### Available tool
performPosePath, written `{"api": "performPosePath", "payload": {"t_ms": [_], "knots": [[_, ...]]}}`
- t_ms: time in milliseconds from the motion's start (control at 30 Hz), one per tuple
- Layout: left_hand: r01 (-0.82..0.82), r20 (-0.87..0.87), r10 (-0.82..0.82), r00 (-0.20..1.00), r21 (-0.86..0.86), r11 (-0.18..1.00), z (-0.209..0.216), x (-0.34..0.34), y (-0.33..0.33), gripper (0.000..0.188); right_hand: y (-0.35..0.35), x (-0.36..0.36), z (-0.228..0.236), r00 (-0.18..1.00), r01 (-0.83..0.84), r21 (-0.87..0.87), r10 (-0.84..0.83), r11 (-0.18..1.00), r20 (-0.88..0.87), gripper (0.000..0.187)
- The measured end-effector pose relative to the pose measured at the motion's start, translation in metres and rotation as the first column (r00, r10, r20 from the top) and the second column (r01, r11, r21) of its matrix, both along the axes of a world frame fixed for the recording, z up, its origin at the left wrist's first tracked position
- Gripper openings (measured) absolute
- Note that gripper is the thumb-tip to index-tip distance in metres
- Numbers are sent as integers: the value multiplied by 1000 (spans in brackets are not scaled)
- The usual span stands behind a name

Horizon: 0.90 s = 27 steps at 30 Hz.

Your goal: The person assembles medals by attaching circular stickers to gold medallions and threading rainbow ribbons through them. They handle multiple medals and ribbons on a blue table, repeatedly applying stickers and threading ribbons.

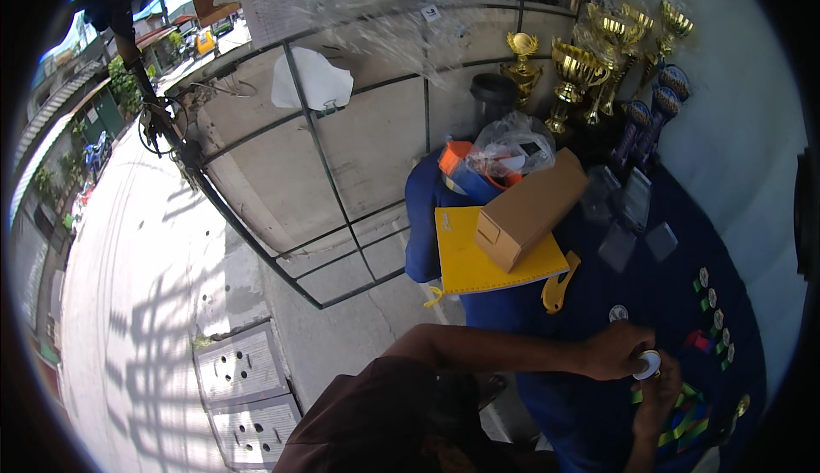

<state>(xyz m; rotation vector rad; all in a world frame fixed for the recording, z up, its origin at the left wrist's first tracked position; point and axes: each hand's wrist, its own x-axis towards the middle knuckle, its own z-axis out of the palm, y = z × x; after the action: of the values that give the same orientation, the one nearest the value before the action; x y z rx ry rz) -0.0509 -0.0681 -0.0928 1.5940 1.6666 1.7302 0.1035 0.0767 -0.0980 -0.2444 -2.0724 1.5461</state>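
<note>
Over the blue-covered table (547, 336), my left hand (617, 352) and my right hand (662, 392) meet at a small medal (647, 364) with a white round face and a gold rim. Both hands have their fingers closed on its edge. Just beyond my left hand lies a silvery disc (617, 312). Green, blue and red ribbons (683, 426) are bunched beside my right hand, partly hidden by it. Several silvery medals (717, 319) with green ribbon pieces form a row at the right. A small red and blue item (700, 341) sits between them and my hands.
A brown cardboard box (534, 208) rests on a yellow folder (461, 255), with a yellow cutter (559, 283) alongside. Clear flat cases (636, 199) lie farther back. Gold trophies (574, 71) and a black cup (494, 97) stand at the rear. A metal-barred gate (316, 140) borders the left.
</note>
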Motion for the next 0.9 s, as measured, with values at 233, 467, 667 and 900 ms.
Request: {"api": "performPosePath", "payload": {"t_ms": [233, 467, 667, 900], "knots": [[26, 41, -26, 999, 14, 1000, -3, 5, 0, 14, -2, 6, 7, 993, 68, -14, -66, 998, 102, 28], [-74, -61, 76, 995, 45, 996, -12, 5, 5, 6, -7, -1, -3, 1000, -2, 34, 3, 999, -22, 34], [-286, -31, 301, 953, 230, 930, -6, 6, 3, 8, 4, 3, 7, 998, 62, 45, -63, 997, 5, 40], [-115, 221, 99, 970, 62, 991, -6, -20, -14, 6, 0, 4, 12, 996, 86, -193, -86, 977, 10, 29]]}}
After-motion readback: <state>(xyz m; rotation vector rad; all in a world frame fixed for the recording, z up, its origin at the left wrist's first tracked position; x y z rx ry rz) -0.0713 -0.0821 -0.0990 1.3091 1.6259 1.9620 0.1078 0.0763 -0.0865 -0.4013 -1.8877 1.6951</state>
